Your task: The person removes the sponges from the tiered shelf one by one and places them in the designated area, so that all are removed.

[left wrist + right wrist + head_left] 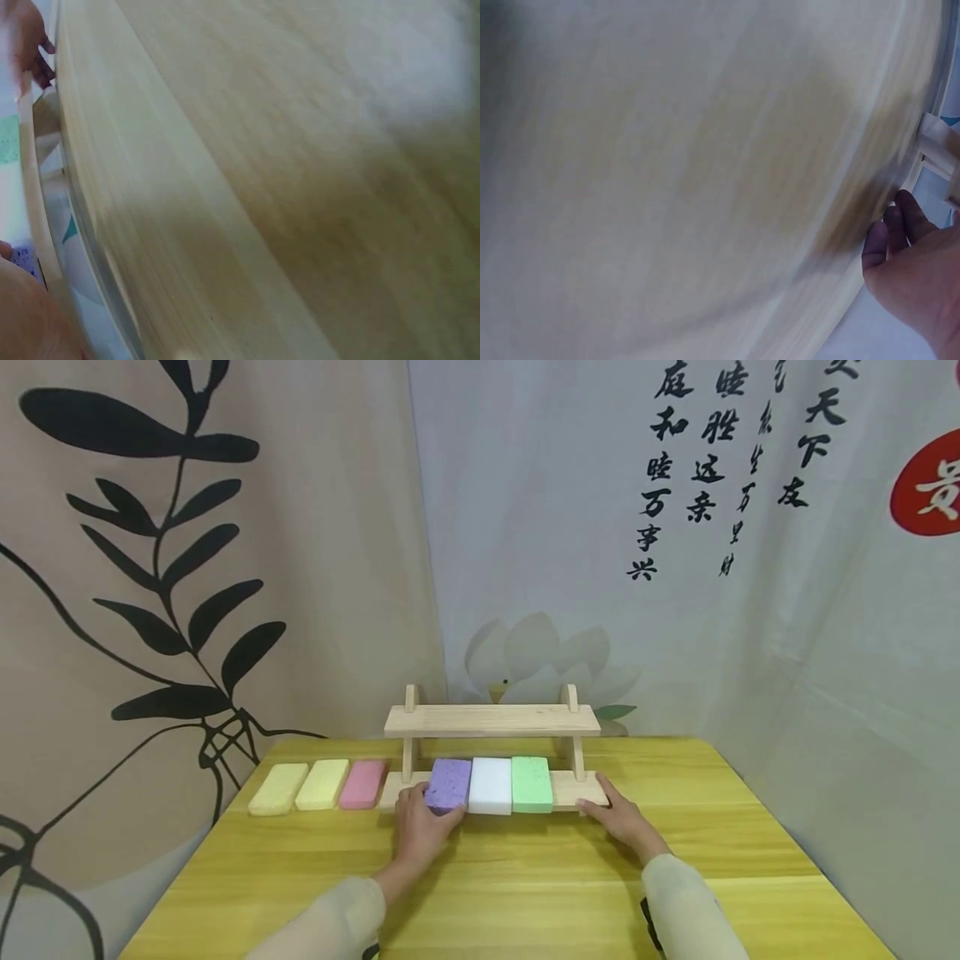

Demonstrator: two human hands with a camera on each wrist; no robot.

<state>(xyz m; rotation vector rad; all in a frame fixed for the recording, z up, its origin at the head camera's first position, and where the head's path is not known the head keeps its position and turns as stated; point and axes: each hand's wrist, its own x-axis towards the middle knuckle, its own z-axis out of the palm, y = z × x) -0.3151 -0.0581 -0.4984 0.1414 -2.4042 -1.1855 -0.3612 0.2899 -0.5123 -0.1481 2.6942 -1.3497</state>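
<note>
A two-tier wooden rack (491, 720) stands towards the back of the table. On its lower shelf sit a purple sponge (450, 781), a white sponge (491, 785) and a green sponge (531, 783), side by side. My left hand (422, 828) grips the purple sponge, fingers along its left side and thumb at its lower right corner. At the right end of the lower shelf, my right hand (624, 823) holds the board between thumb and fingers. The right wrist view shows that hand (915, 277) with fingers bent at the rack's edge.
Left of the rack, two pale yellow sponges (278, 789) and a pink sponge (363, 784) lie in a row on the wooden table (525, 893). A printed curtain (540, 527) hangs behind the table and along both sides. The upper shelf overhangs behind the sponges.
</note>
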